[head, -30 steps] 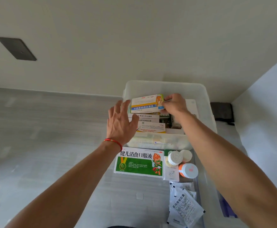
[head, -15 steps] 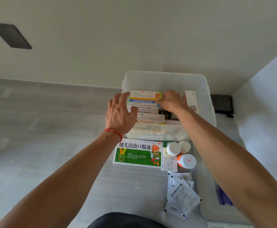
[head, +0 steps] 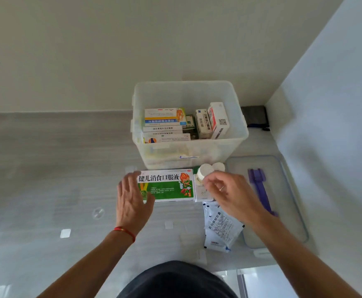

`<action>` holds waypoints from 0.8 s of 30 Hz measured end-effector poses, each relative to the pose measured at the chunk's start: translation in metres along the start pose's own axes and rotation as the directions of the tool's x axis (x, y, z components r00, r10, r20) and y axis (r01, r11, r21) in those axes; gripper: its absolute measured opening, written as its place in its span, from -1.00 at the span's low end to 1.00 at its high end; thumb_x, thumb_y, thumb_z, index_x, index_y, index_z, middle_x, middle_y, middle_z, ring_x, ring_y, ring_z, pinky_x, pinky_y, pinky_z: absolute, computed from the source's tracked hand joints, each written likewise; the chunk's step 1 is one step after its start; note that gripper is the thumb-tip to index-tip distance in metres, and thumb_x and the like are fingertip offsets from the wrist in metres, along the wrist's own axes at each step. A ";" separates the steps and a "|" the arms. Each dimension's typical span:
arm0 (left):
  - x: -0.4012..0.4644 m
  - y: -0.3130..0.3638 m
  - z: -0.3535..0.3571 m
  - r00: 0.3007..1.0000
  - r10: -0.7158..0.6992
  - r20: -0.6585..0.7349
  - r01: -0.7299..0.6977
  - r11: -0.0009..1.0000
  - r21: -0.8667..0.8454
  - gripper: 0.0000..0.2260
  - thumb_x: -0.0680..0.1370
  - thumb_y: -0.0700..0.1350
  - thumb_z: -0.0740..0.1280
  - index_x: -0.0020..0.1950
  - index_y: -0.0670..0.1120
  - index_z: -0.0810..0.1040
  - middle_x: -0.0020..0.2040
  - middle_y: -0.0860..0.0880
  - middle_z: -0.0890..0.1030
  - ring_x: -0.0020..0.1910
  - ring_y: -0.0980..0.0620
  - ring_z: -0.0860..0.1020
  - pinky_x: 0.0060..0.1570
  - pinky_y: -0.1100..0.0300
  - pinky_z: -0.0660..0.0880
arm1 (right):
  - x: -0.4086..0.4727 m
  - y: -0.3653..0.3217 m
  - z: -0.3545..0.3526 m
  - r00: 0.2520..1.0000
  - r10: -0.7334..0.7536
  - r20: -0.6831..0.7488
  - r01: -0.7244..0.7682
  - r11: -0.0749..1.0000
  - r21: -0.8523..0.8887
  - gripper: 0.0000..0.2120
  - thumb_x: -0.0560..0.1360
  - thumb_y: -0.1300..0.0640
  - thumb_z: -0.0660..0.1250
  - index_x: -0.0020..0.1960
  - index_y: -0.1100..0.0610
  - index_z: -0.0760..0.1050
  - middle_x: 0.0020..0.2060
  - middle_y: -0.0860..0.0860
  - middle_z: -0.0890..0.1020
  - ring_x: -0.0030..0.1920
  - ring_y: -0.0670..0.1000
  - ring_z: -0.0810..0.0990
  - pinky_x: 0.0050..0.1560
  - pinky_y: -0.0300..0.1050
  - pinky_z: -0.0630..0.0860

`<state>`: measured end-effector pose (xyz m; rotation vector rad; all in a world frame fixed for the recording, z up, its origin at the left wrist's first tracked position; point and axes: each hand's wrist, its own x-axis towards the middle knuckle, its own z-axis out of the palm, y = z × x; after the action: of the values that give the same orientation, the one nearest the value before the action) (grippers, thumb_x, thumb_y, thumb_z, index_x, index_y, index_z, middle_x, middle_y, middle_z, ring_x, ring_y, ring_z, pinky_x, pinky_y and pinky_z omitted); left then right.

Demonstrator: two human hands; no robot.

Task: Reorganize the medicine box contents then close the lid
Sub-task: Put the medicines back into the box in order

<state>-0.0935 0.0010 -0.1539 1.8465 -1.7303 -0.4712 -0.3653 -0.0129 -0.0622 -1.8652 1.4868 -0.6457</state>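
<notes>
The clear plastic medicine box stands open in the upper middle of the frame, against the wall. Inside it, on the left, four flat cartons lie stacked; on the right, two white cartons stand on end, and something small and dark sits between the two groups, too hidden to make out. The one lid lies flat on the floor at the right of the frame, a purple handle across it.

Just below the box, one large green and white carton lies flat on the floor. To its right are two white-capped bottles, side by side above a small white carton. Below these, near the lower middle, lies a loose pile of white sachets; their number cannot be told.

The left hand lies palm down, fingers spread and straight, over the left end of the green carton. The right hand reaches in from the lower right with fingers loosely curled near the nearer bottle; whether it grips the bottle cannot be told. A red string circles the left wrist.
</notes>
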 end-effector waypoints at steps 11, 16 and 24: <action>0.010 -0.052 0.009 0.820 0.006 0.572 -0.296 0.860 0.415 -0.16 0.52 0.22 0.31 0.65 -0.02 -0.06 0.66 -0.03 -0.10 0.63 -0.05 -0.06 0.57 -0.07 0.10 | -0.020 0.023 0.060 0.970 0.093 0.225 -0.071 0.992 -0.105 -0.91 0.62 0.09 0.35 0.07 0.00 0.63 -0.04 -0.24 0.63 -0.01 -0.12 0.65 0.02 -0.33 0.55; 0.014 -0.048 0.005 0.841 0.036 0.540 -0.386 0.738 0.553 -0.26 0.40 0.31 0.37 0.46 0.00 0.30 0.47 -0.13 0.29 0.38 -0.18 0.32 0.33 -0.14 0.32 | -0.023 0.027 0.062 0.966 0.157 0.206 -0.139 0.985 -0.100 -0.90 0.62 0.11 0.34 0.07 0.01 0.63 -0.08 -0.31 0.61 -0.04 -0.24 0.62 -0.04 -0.44 0.47; 0.030 -0.028 0.009 0.779 0.032 0.627 -0.418 0.771 0.480 -0.11 0.27 0.18 0.54 0.48 0.00 0.21 0.36 -0.11 0.32 0.32 -0.12 0.34 0.40 -0.06 0.29 | -0.016 0.009 0.068 0.965 0.141 0.220 -0.143 0.990 -0.007 -0.86 0.64 0.10 0.28 0.09 0.01 0.63 -0.01 -0.21 0.69 0.03 -0.20 0.65 0.02 -0.39 0.51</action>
<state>-0.0739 -0.0300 -0.1744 1.9560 -2.7799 -0.4519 -0.3259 0.0146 -0.1137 -1.7420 1.4517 -0.3645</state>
